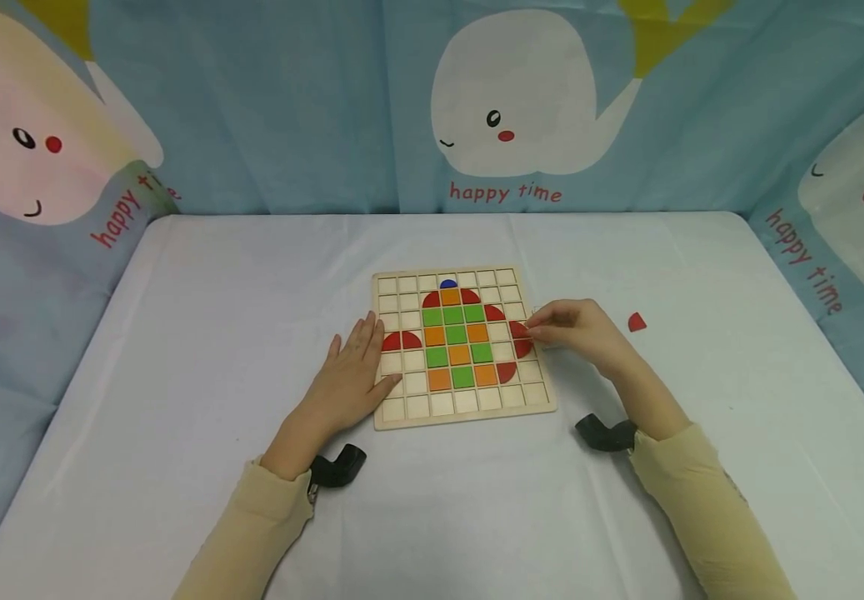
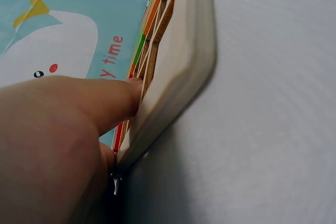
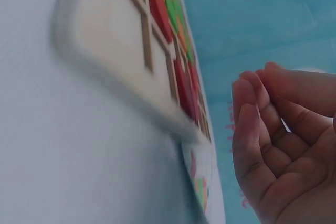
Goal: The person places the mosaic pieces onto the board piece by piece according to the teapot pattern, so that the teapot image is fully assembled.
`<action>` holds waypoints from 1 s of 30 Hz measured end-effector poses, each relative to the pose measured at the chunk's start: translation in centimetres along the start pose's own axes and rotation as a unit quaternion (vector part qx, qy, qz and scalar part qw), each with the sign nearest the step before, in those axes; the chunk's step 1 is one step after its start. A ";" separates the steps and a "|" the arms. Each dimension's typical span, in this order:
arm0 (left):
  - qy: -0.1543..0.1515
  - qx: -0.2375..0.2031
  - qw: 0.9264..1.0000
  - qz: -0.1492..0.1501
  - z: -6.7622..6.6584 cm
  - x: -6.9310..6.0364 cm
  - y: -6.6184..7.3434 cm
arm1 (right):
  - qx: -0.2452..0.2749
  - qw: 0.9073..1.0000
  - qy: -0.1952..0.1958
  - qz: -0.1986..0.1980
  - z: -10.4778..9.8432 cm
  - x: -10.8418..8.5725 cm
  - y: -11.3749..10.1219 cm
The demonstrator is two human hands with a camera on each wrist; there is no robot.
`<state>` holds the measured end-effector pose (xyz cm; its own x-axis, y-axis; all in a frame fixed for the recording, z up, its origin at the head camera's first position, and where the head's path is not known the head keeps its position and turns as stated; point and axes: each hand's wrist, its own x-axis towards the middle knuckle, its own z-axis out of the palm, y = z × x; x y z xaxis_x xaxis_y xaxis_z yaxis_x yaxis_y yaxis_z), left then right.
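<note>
A square wooden grid board [image 1: 469, 414] lies mid-table, holding green squares [image 1: 463, 377], orange squares [image 1: 439, 380], red quarter-circle pieces [image 1: 412, 340] and a blue piece [image 1: 448, 284] at its top. My left hand [image 1: 345, 383] rests along the board's left edge with fingers extended; its thumb [image 2: 118, 98] lies over the rim. At the right edge, my right hand [image 1: 577, 329] has its thumb and bent fingers close together over red pieces [image 1: 523, 348]. In the right wrist view, no piece shows between those fingers [image 3: 247, 129]. A loose red piece [image 1: 637, 322] lies on the table to the right.
A white cloth [image 1: 177, 333] covers the table. Behind and beside it hangs a blue curtain [image 1: 289, 108] printed with whales. Dark wrist-camera mounts [image 1: 604, 433] sit at both sleeves. A small coloured patch [image 3: 200, 190] shows past the board's edge; its kind is unclear.
</note>
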<state>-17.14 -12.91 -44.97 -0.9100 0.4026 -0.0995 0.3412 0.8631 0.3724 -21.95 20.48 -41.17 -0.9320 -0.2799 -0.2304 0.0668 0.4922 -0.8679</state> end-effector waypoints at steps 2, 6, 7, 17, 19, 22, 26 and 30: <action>-0.001 0.000 1.000 0.001 0.0 0.0 0.0 | 0.002 1.000 0.006 -0.002 -0.4 -0.4 0.4; 0.000 0.000 1.000 0.001 -0.2 0.0 0.1 | 0.014 1.000 0.020 -0.009 -1.3 -1.0 0.9; 0.001 0.000 1.000 0.001 -0.2 -0.1 0.2 | 0.018 1.000 0.024 -0.009 -1.5 -1.2 1.0; 0.002 0.002 1.000 0.002 -0.2 -0.1 0.1 | 0.011 0.998 0.068 -0.005 -4.0 -2.5 2.2; 0.000 0.001 1.000 0.001 -0.2 -0.1 0.1 | 0.007 0.997 0.078 -0.008 -4.5 -2.7 2.5; -0.004 0.000 1.000 -0.001 -0.3 0.0 0.1 | 0.011 0.995 0.095 -0.012 -5.3 -2.9 3.0; -0.006 -0.002 1.000 0.000 -0.2 0.0 0.1 | 0.010 0.993 0.114 -0.006 -6.3 -3.0 3.8; -0.002 -0.002 1.000 0.002 -0.1 0.0 0.1 | 0.022 0.992 0.126 -0.009 -7.1 -3.2 4.6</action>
<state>-17.18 -12.88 -44.82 -0.9071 0.4083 -0.1021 0.3447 0.8599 0.3765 -21.22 29.46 -41.30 -0.9922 -0.0709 -0.1021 0.0593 0.4516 -0.8902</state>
